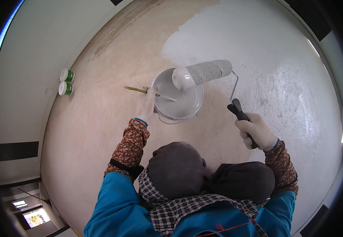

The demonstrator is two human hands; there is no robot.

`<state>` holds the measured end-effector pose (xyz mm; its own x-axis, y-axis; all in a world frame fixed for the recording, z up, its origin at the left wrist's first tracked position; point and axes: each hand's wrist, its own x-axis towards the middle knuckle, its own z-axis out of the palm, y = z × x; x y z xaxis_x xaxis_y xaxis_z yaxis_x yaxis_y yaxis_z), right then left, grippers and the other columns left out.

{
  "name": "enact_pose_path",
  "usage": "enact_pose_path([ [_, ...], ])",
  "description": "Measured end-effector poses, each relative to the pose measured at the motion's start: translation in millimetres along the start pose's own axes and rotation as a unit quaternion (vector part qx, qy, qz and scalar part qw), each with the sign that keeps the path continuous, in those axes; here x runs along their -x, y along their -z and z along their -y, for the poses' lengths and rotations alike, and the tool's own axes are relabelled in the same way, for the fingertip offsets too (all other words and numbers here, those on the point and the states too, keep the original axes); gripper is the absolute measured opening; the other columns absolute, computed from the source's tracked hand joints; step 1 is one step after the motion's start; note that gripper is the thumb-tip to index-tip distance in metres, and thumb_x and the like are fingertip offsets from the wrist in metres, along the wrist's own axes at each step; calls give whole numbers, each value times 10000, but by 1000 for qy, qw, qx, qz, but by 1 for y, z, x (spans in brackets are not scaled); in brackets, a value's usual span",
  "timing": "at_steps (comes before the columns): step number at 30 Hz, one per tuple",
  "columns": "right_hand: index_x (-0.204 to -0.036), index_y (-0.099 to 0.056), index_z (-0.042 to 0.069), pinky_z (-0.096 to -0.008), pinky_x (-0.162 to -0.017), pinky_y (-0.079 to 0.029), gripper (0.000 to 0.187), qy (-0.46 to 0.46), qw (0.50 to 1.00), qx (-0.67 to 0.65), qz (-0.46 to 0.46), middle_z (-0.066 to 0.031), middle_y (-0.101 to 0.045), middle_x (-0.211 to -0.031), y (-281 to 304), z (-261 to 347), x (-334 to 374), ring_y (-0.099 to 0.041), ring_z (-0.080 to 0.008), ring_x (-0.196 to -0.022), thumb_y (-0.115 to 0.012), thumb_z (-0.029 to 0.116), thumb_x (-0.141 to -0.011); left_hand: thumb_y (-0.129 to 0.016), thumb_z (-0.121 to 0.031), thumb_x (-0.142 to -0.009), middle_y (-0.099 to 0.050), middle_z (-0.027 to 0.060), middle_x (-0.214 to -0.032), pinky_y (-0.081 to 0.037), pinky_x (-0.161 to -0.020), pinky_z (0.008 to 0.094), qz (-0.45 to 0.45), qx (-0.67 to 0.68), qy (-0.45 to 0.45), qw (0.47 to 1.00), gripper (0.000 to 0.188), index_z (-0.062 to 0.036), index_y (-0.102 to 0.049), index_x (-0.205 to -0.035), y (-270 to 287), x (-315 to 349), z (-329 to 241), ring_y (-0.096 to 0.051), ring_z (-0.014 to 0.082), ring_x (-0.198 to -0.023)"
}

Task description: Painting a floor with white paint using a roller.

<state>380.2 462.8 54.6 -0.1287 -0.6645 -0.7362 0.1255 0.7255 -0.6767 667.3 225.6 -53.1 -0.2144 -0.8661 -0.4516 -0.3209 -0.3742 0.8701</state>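
A paint roller [209, 72] with a wet, grey-white sleeve is tilted over the far right rim of a bucket [200, 103]. White paint [175, 106] lies inside, and some drips from the roller's left end. My right hand [259, 130], in a white knit glove, is closed around the black roller handle [240, 111]. My left hand [147, 102], also gloved, grips the bucket's left rim together with a thin stick [135, 89]. The stick's yellow-green end points left, while its white-coated end reaches over the paint. My left fingers are partly hidden at the rim.
Wet, glossy white coating covers the floor [290, 98] to the right and far side. Bare beige floor [96, 130] extends left and around the bucket. Two small white-and-green tubs [66, 81] stand along the left wall [41, 59]. My bent knees [175, 170] are close in front.
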Motion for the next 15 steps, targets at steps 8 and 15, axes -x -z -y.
enact_pose_path([
  [8, -971, -520, 0, -261, -357, -364, 188, -17, 969, -207, 132, 1, -462, -594, 13, -21, -4, -414, -78, -399, -562, 172, -908, -559, -449, -866, -633, 110, -984, -529, -690, 341, 2, 26, 10, 1000, 518, -23, -564, -1162, -3, -3, 5, -645, 209, -850],
  [15, -1036, -505, 2, -228, -326, -307, 289, 49, 900, -406, 152, 31, -434, -606, 54, -97, 26, -360, -47, -393, -527, 283, -970, -528, -440, -883, -585, 101, -1142, -535, -779, 389, 14, 86, 45, 995, 476, -87, -516, -1203, 3, -10, 15, -613, 224, -993],
])
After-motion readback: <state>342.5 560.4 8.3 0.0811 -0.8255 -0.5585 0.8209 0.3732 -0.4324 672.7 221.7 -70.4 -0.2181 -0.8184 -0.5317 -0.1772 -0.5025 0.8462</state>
